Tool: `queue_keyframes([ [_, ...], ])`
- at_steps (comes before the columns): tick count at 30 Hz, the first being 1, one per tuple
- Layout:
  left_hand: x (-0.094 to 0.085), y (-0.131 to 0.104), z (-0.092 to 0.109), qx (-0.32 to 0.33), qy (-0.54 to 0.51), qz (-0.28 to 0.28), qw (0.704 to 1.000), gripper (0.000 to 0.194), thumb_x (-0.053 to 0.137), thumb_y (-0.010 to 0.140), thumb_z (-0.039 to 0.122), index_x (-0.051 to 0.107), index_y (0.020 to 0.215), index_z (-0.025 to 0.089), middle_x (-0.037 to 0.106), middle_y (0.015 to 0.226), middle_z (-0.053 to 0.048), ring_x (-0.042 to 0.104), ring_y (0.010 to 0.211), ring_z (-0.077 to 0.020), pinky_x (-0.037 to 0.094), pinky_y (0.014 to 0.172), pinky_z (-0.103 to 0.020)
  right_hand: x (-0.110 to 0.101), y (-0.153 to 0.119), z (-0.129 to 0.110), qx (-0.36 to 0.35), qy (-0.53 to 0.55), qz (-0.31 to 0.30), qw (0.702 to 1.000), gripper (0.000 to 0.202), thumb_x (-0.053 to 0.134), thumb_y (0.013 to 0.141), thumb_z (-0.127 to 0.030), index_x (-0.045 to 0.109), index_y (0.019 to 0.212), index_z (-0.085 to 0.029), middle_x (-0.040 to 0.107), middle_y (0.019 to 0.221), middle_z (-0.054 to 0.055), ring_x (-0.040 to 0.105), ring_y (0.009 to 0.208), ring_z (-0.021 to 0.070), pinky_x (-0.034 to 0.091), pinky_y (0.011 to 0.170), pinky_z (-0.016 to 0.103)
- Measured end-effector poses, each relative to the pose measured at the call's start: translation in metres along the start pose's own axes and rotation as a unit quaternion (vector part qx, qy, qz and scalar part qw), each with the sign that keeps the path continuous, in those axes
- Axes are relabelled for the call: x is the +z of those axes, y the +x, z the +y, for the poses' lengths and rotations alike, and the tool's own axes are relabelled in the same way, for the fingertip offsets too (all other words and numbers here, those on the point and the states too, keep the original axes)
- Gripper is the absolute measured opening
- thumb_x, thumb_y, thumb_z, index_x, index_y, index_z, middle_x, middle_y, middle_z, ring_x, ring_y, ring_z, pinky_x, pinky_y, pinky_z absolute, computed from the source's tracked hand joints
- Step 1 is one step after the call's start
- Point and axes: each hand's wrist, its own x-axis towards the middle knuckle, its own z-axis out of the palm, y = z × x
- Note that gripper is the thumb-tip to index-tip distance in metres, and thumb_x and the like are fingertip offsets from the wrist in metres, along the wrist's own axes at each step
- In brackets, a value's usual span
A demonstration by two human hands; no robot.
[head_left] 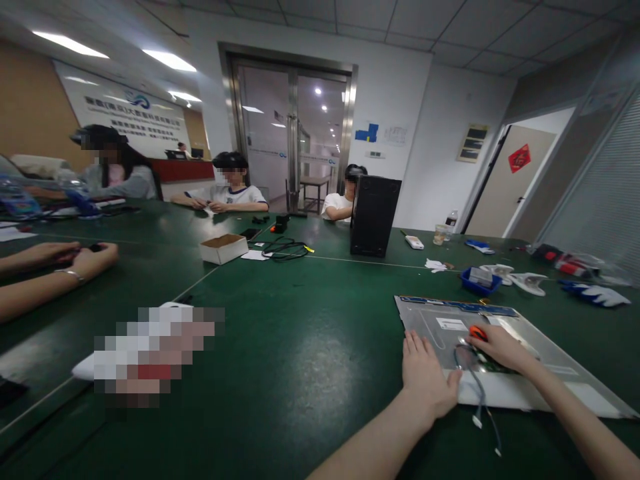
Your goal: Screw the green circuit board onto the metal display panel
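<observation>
Working area: near right part of the green tabletop [295, 320]. A flat grey metal panel [555, 353] lies there, set at a slant, a blue strip [460, 306] along its far edge and a white band along its near edge. White label [451, 324] on the panel's far left part.

Left hand [425, 377]: palm down on the panel's left edge, fingers straight and together, thumb spread to the side; grips nothing. Right hand [503, 347]: over the middle of the panel, fingers closed around an orange tool [479, 333]. The tool's lower end is hidden; whether it touches the panel, cannot tell.

Dark thin cable [481, 390] runs between the hands, crosses the white band and hangs past the near edge, white plugs at its ends.

Just beyond the panel: blue tray [481, 281] with a clear piece in it. To its right, blue-and-white gloves [595, 293]. Farther off, a black computer case [375, 217] stands upright; an open cardboard box [223, 249] sits well to its left, a black cord [287, 249] between them.
</observation>
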Motion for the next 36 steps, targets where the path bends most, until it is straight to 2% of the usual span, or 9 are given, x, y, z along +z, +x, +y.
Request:
queue_keyframes([
  [9, -0.005, -0.003, -0.006, 0.026, -0.022, 0.003, 0.999, 0.091, 0.039, 0.095, 0.062, 0.036, 0.152, -0.009, 0.021, 0.162, -0.03, 0.014, 0.153, -0.0438, 0.018, 0.125, -0.052, 0.006, 0.003, -0.012, -0.056, -0.005, -0.014, 0.998, 0.024, 0.048, 0.087, -0.03, 0.068, 0.084, -0.019, 0.076, 0.091, 0.013, 0.069, 0.086, 0.0286, 0.048, 0.077, 0.034],
  [13, -0.006, 0.001, -0.013, 0.059, -0.027, 0.029, 0.998, 0.082, 0.044, 0.093, 0.061, 0.05, 0.143, -0.004, 0.044, 0.152, -0.028, 0.031, 0.147, -0.0422, 0.02, 0.125, -0.048, 0.003, 0.002, -0.018, -0.083, 0.007, -0.019, 0.996, 0.027, 0.051, 0.085, -0.037, 0.071, 0.089, -0.02, 0.075, 0.097, 0.013, 0.069, 0.091, 0.0293, 0.05, 0.082, 0.036],
  [15, -0.007, 0.005, -0.016, 0.08, -0.021, 0.036, 0.996, 0.072, 0.047, 0.093, 0.057, 0.057, 0.136, -0.001, 0.055, 0.142, -0.025, 0.042, 0.141, -0.0382, 0.021, 0.125, -0.044, -0.002, -0.004, -0.013, -0.081, 0.012, -0.02, 0.996, 0.03, 0.05, 0.085, -0.04, 0.071, 0.092, -0.02, 0.075, 0.099, 0.014, 0.069, 0.093, 0.03, 0.05, 0.084, 0.038],
  [17, -0.009, 0.008, -0.018, 0.104, -0.014, 0.035, 0.994, 0.065, 0.048, 0.094, 0.054, 0.061, 0.131, 0.002, 0.06, 0.136, -0.022, 0.048, 0.137, -0.0352, 0.024, 0.124, -0.042, -0.008, -0.014, -0.004, -0.073, 0.017, -0.027, 0.997, 0.031, 0.052, 0.082, -0.042, 0.071, 0.091, -0.02, 0.075, 0.097, 0.014, 0.069, 0.09, 0.0306, 0.051, 0.082, 0.039],
  [21, -0.01, 0.012, -0.021, 0.131, 0.0, 0.026, 0.991, 0.059, 0.048, 0.096, 0.052, 0.064, 0.128, 0.004, 0.061, 0.135, -0.02, 0.05, 0.135, -0.0331, 0.028, 0.123, -0.042, -0.01, -0.032, 0.019, -0.053, 0.04, -0.072, 0.995, 0.03, 0.057, 0.076, -0.048, 0.07, 0.085, -0.022, 0.076, 0.091, 0.01, 0.069, 0.085, 0.0308, 0.052, 0.078, 0.038],
  [25, -0.006, 0.014, -0.024, 0.139, 0.006, 0.033, 0.99, 0.059, 0.049, 0.097, 0.052, 0.065, 0.125, 0.003, 0.061, 0.137, -0.021, 0.051, 0.135, -0.0323, 0.026, 0.125, -0.04, -0.003, -0.037, 0.034, -0.044, 0.07, -0.07, 0.994, 0.036, 0.05, 0.081, -0.051, 0.071, 0.089, -0.023, 0.076, 0.095, 0.01, 0.069, 0.091, 0.0306, 0.052, 0.082, 0.038],
  [29, -0.004, 0.015, -0.025, 0.135, 0.0, 0.043, 0.99, 0.056, 0.052, 0.096, 0.051, 0.066, 0.123, 0.004, 0.062, 0.136, -0.02, 0.053, 0.133, -0.0321, 0.027, 0.124, -0.04, -0.005, -0.041, 0.035, -0.035, 0.085, -0.071, 0.993, 0.032, 0.055, 0.079, -0.047, 0.071, 0.093, -0.024, 0.076, 0.105, 0.009, 0.069, 0.098, 0.0304, 0.052, 0.085, 0.036],
  [32, -0.004, 0.014, -0.025, 0.135, -0.003, 0.048, 0.99, 0.056, 0.053, 0.095, 0.051, 0.067, 0.123, 0.005, 0.063, 0.135, -0.02, 0.053, 0.132, -0.0331, 0.029, 0.124, -0.041, -0.011, -0.049, 0.029, -0.032, 0.093, -0.053, 0.994, 0.026, 0.052, 0.08, -0.039, 0.07, 0.093, -0.025, 0.076, 0.102, 0.008, 0.069, 0.095, 0.0287, 0.052, 0.083, 0.035],
  [36, -0.004, 0.014, -0.024, 0.14, 0.0, 0.042, 0.989, 0.057, 0.054, 0.095, 0.051, 0.066, 0.124, 0.004, 0.061, 0.136, -0.02, 0.052, 0.134, -0.0333, 0.028, 0.124, -0.042, -0.014, -0.056, 0.027, -0.046, 0.096, -0.044, 0.993, 0.025, 0.048, 0.084, -0.038, 0.067, 0.09, -0.024, 0.076, 0.097, 0.009, 0.069, 0.09, 0.0279, 0.052, 0.08, 0.035],
])
